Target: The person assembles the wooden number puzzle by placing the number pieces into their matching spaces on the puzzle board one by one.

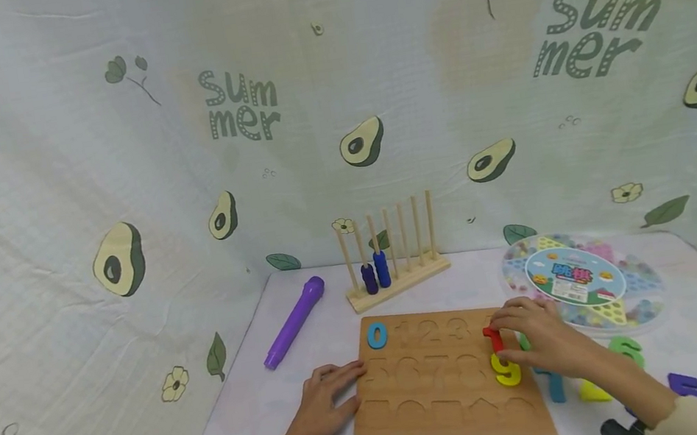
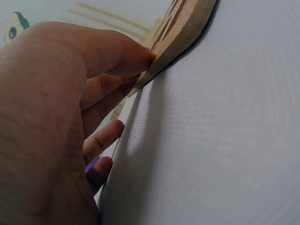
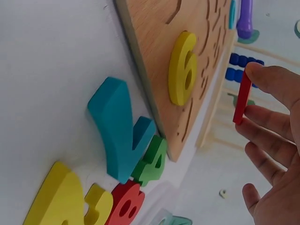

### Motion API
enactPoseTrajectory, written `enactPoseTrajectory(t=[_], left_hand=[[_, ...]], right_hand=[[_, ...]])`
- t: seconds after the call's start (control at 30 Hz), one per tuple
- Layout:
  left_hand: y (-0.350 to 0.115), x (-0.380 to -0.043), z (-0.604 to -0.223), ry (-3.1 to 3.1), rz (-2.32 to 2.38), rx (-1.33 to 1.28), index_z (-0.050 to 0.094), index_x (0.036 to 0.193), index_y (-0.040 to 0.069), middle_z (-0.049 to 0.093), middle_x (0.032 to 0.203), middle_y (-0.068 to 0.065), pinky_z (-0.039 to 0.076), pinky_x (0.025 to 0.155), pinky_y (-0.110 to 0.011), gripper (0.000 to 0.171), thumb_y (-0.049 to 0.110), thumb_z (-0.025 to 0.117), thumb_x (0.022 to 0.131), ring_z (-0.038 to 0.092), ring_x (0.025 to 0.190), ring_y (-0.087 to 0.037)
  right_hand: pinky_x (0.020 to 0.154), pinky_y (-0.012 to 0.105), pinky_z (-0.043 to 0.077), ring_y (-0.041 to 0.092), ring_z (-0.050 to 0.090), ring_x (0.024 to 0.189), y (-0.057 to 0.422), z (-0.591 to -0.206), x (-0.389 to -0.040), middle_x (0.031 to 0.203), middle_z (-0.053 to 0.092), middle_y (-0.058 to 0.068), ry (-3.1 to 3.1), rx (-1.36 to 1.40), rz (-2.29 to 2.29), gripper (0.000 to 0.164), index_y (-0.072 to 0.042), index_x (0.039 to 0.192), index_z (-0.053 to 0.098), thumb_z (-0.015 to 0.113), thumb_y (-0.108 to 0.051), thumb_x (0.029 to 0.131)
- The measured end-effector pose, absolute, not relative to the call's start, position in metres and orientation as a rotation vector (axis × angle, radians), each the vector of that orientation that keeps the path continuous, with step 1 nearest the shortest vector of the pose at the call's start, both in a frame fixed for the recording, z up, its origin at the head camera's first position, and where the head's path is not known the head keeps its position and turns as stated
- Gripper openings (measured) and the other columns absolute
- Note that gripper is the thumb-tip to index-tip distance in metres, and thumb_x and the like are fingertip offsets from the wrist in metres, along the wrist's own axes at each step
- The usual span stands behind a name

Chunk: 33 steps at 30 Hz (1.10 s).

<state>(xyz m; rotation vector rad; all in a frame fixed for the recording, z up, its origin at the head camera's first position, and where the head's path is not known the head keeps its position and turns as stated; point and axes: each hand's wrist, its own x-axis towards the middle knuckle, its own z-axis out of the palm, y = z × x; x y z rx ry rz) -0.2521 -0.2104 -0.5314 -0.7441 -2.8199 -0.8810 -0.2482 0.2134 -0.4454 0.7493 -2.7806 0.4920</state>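
Observation:
My right hand (image 1: 539, 339) pinches a red number 1 (image 3: 242, 96) between thumb and fingers, raised over the right side of the wooden number board (image 1: 443, 412). Just below it in the head view, a yellow number 9 (image 1: 508, 372) lies on the board. The blue 0 (image 1: 376, 335) sits in the board's top left corner. At the board's left edge rests my left hand (image 1: 322, 407), thumb and forefinger touching the edge, the other fingers loosely bent. In the right wrist view, a teal number piece (image 3: 112, 126) and a green 4 (image 3: 152, 161) lie beside the board.
More number pieces lie to the right, among them a red 8 (image 3: 125, 202) and a purple one (image 1: 687, 387). Behind the board stand a wooden peg rack (image 1: 401, 284) with blue beads and a round game box (image 1: 642, 288). A purple microphone-shaped stick (image 1: 295, 323) lies at left.

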Motion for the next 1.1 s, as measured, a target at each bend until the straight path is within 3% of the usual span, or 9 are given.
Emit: enactPoseTrajectory(t=[0.63,1.1], left_hand=[[-0.208,-0.255,-0.534,-2.865,-0.872,-0.726,0.057,0.143,0.033,0.049,0.147,0.018,0.031,0.098,-0.051,0.048,0.034,0.064,0.095,0.040,0.128,-0.021],[-0.210,-0.253,-0.532,-2.840,-0.853,-0.740,0.057,0.143,0.032,0.051,0.148,0.014,0.031,0.097,-0.052,0.048,0.033,0.064,0.095,0.041,0.128,-0.024]], right_hand=[[0.093,0.062,0.026,0.033,0.046,0.119,0.192,-0.447,-0.261,0.117,0.067,0.000,-2.821,0.808,0.521,0.033,-0.017,0.109,0.075,0.084,-0.033,0.081],[0.094,0.063,0.026,0.032,0.047,0.118,0.175,-0.449,-0.270,0.116,0.068,0.003,-2.762,0.871,0.516,0.033,-0.014,0.107,0.075,0.085,-0.031,0.080]])
